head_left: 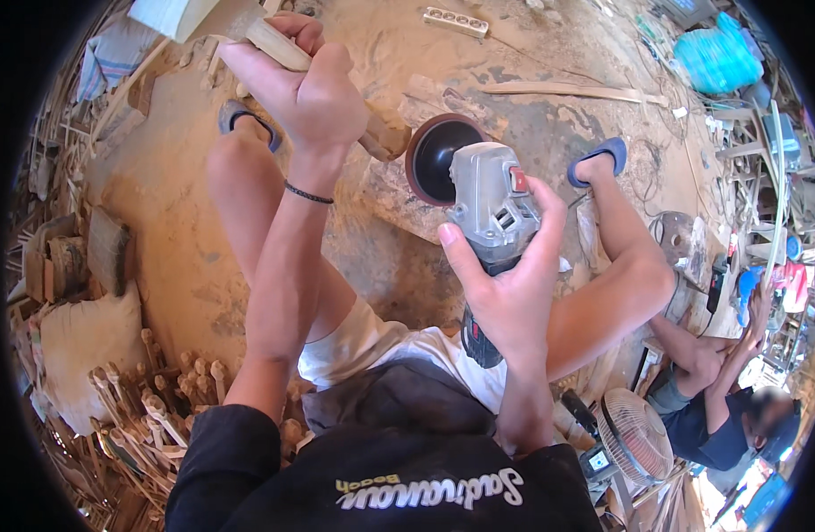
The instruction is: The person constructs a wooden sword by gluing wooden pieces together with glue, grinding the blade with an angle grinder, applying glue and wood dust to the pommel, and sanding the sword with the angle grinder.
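Observation:
My left hand (305, 84) is raised at the upper left and closed round the narrow handle of a pale wooden piece (279, 44). The piece widens to a broad flat part, cut off by the top edge. Beyond my wrist a rounded wooden end (386, 135) shows beside the disc; I cannot tell whether it belongs to the same piece. My right hand (514, 284) grips an angle grinder (492, 191) from the right, fingers mostly hidden behind its body. The grinder carries a round black pad with a brown rim (438, 160), turned to the left. Disc and held piece look apart.
Sandy, dusty ground surrounds my legs. A white power strip (455, 21) and a long wooden stick (576, 91) lie ahead. Several carved wooden sticks (164, 412) are heaped at lower left. A fan (634, 434) and another person (722, 403) are at lower right.

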Demonstrator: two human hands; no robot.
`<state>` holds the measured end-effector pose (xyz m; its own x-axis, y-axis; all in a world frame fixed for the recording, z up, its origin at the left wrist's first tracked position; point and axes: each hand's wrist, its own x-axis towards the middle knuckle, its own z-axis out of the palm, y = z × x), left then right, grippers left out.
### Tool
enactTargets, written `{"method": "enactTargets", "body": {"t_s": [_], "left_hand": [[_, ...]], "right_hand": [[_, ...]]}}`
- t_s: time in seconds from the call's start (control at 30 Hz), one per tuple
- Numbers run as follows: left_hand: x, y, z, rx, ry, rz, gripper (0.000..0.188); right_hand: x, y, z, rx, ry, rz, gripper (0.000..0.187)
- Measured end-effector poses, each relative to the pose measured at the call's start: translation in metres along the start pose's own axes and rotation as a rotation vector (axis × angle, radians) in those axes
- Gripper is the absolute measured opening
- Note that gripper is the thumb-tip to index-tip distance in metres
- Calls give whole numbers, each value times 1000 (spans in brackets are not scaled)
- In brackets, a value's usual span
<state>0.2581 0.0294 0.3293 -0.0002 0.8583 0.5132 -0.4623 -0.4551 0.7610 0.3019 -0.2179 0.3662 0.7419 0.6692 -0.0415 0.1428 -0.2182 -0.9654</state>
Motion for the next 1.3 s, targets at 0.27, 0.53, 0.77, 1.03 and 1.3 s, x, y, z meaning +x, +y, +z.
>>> {"method": "enactTargets", "body": {"t_s": [0.27, 0.53, 0.77, 1.03, 1.3], "left_hand": [[-3, -7, -5, -36, -101, 74, 51], [0, -6, -9, -16, -126, 131, 53], [14, -13, -20, 442, 13, 208, 39], [13, -23, -15, 668, 50, 178, 37], [15, -16, -12, 750, 43, 203, 41]], "right_hand": [[10, -8, -3, -63, -40, -99, 79], [8, -2, -9, -112, -24, -1, 77], [-2, 14, -4, -164, 94, -169, 82], [-5, -5, 15, -88, 23, -69, 82], [1, -8, 22, -172, -14, -79, 81]]}}
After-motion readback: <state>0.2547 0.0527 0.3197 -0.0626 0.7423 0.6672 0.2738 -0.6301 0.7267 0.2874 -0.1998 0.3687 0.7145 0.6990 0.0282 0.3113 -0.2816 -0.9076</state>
